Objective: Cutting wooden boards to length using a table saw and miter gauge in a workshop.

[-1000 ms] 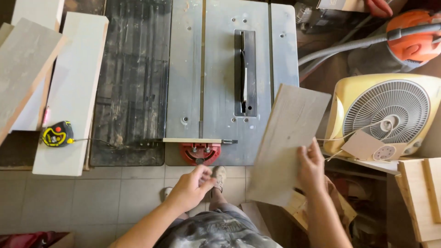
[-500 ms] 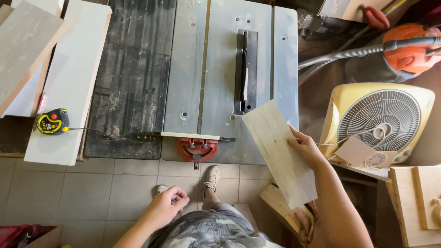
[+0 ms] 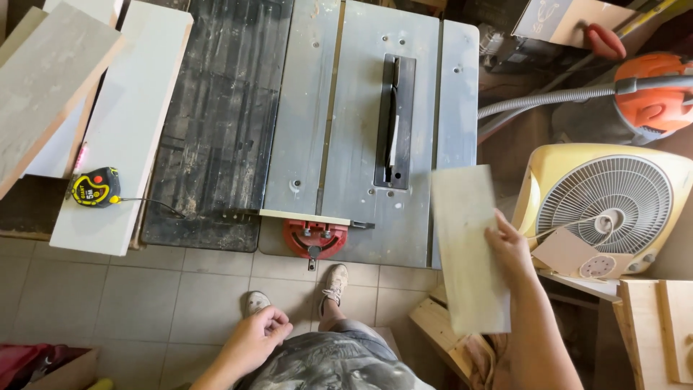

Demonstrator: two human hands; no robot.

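- Left hand [image 3: 254, 341]: loosely curled, empty, now drawn back beside the body above the tiled floor [image 3: 108, 303].
- Right hand [image 3: 511, 249]: clamped on the right edge of the pale wooden board [image 3: 468, 249]; the board has turned from slanted to nearly upright and has shifted right, off the saw top.
- Ahead of both hands: table saw [image 3: 361, 130], blade slot uncovered.
- Right of the right hand: yellow fan [image 3: 613, 209].
- Far left: tape measure [image 3: 95, 186].
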